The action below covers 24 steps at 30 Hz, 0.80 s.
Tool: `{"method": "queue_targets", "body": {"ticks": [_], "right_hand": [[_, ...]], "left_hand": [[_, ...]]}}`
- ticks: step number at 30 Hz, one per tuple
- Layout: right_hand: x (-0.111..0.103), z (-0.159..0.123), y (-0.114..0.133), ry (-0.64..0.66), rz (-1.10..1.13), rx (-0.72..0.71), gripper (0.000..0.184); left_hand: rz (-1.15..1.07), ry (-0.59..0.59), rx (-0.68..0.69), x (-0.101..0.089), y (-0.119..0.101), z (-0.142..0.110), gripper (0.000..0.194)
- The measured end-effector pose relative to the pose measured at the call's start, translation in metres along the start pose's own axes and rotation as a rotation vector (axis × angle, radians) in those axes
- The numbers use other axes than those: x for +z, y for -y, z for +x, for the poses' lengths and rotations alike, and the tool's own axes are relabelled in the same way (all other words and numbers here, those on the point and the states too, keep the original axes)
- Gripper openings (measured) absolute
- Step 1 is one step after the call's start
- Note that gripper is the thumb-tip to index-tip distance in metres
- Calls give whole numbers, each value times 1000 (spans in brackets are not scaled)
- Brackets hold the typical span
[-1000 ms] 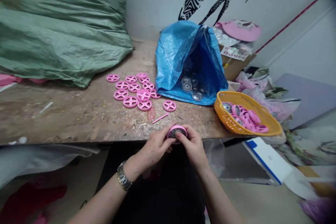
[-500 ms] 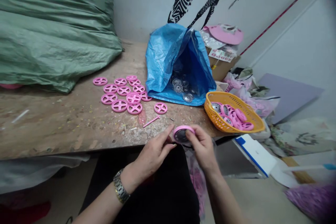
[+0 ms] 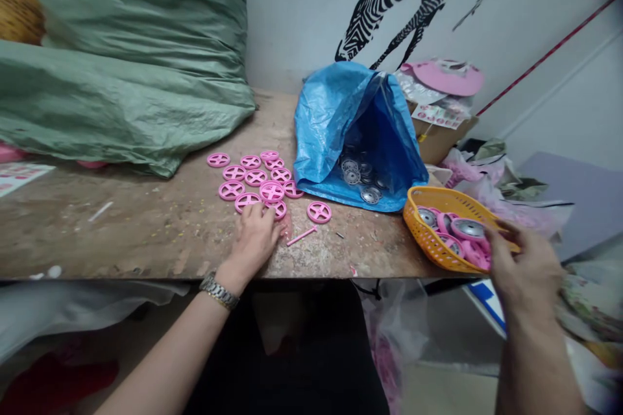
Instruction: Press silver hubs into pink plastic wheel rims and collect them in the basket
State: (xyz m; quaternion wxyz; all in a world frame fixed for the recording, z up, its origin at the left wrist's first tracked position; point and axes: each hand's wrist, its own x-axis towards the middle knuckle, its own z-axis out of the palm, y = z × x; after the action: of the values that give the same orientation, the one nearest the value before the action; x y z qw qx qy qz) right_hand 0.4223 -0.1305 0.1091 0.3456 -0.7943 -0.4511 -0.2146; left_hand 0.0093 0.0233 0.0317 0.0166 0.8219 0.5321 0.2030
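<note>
Pink spoked wheel rings [image 3: 232,190] lie in a loose cluster on the worn wooden table. My left hand [image 3: 256,237], with a metal watch on the wrist, reaches to the near edge of this cluster. Its fingertips rest over the front rings, which still lie flat, and the fingers look loose. My right hand [image 3: 528,272], blurred, is over the right rim of the yellow basket [image 3: 428,253], thumb and fingers apart. Just beside its fingertips, a pink wheel with a silver disc [image 3: 468,228] sits on top of the other pink parts in the basket.
An open blue bag [image 3: 321,136] holding silver discs [image 3: 351,172] stands behind. One separate pink ring [image 3: 318,212], a pink rod [image 3: 302,236] and a small metal pin [image 3: 339,235] lie near the front edge. A large green sack [image 3: 121,110] is at left.
My hands have parted. The right went to the basket and let go of the pink wheel with its silver disc there; the left moved out to the pink rings. The view shifted left.
</note>
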Motion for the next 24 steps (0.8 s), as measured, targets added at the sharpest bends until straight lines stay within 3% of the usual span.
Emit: {"method": "queue_targets", "body": {"ticks": [4,9,13,17,21,24], "right_hand": [[15,-43,71,165,327,-146,29],[60,-76,135,508,504,-324,18],[97,-79,158,610,427,-460,25],[124,-74,172,665,272,-531,27],[137,-70,179,682,222,-543,19],[136,-69,178,678,309,-481,18]], "left_hand": [[56,46,38,8,-1,5,21],[-78,29,153,11,0,1,20],[-290,-14,221,6,0,-11,17],[-481,-17,174,0,-4,-19,17],[-613,-38,95,1,-6,-22,16],[-614,-36,89,4,-6,-23,12]]}}
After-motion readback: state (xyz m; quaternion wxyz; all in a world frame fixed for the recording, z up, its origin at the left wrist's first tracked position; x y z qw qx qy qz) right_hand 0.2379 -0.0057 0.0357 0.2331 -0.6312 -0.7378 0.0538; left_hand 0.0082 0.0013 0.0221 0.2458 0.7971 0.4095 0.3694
